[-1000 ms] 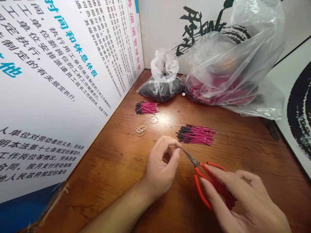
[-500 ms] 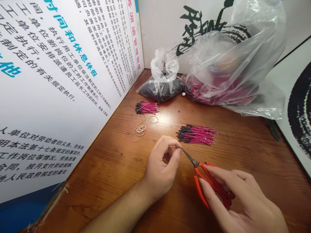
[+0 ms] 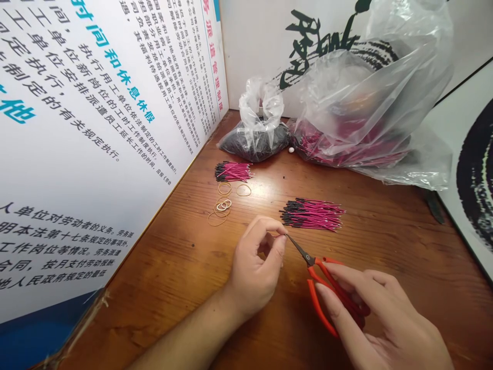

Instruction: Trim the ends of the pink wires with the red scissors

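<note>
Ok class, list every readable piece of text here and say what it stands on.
"时间和休息休假": teal heading on the left printed board.
"派遣管理制度": red heading at that board's far edge.
"按月支付劳动报酬": black line low on the board.
Smaller paragraphs: too small to read reliably.

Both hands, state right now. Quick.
Left hand: closed, pinching a thin wire.
Right hand: closed, holding red-handled scissors.

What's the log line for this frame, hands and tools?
left hand: pinches thin wire | right hand: holds red-handled steel scissors, tips at the pinch | nearby: loose pile of pink black-tipped wires on brown wooden table
</note>
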Available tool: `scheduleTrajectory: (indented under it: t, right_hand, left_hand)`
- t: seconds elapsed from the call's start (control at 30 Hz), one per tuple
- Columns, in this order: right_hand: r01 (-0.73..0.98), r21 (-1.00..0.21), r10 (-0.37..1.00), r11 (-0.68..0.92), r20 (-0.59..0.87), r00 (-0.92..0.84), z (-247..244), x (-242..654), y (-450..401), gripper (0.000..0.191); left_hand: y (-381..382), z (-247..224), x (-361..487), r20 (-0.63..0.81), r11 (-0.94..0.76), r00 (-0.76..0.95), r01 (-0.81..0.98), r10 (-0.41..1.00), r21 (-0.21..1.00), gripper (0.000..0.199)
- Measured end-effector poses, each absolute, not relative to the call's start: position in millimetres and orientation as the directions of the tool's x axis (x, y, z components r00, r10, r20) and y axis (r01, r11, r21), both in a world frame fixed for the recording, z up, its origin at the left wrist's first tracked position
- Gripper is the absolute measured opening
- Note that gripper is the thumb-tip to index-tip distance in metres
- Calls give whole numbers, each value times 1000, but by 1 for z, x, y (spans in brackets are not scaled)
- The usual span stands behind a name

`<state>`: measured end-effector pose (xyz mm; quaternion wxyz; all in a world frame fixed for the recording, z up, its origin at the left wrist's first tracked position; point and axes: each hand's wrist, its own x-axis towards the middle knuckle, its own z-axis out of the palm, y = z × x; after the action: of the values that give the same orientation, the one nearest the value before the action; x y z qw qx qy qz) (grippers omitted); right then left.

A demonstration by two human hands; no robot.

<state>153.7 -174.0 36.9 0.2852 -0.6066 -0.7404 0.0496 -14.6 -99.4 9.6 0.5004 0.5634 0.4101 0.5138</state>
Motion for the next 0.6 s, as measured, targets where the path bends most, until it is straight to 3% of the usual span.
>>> scheduleTrajectory:
  t: [0.43, 0.6]
  right_hand:
    - [886, -328, 893, 327, 415, -176, 40, 155, -171, 23]
    - [890, -348, 896, 293, 424, -129, 39, 154, -175, 21]
  left_hand:
    - [-100, 9, -14, 168, -165, 144, -32, 975, 986, 10]
    - [-100, 10, -15, 165, -163, 149, -27, 975, 986, 10]
